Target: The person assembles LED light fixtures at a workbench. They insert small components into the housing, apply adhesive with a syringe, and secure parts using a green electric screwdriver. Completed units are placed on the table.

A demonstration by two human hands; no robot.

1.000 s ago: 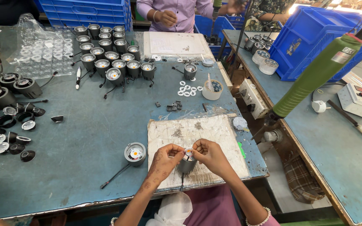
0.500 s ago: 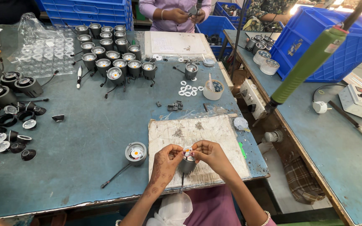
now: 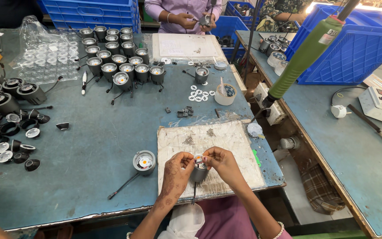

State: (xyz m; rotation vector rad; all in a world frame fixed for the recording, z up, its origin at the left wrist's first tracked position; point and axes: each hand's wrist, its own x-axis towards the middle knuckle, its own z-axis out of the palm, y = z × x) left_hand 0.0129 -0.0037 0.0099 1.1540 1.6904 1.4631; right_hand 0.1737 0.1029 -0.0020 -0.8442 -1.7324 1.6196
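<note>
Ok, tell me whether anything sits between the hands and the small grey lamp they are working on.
Nothing visible does. The left hand and the right hand both already touch the grey lamp, gripping it from either side above the white mat. Its cord hangs free below.

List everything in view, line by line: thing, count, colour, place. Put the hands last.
held lamp: one, dark grey, over the mat, between both hands
lamp: one, grey with an orange centre, left of the mat, cable trailing
mat: one, worn white, front of the table
table: one, blue-grey
lamp group: over a dozen, grey, far centre
dark housings: several, black, left edge
tape roll: one, pale, right of centre
washers: a handful, white, beside the tape roll
crates: several, blue, back and right
screwdriver: one, green, hanging at right
left hand: on the held lamp
right hand: fingers at the held lamp's top
</note>
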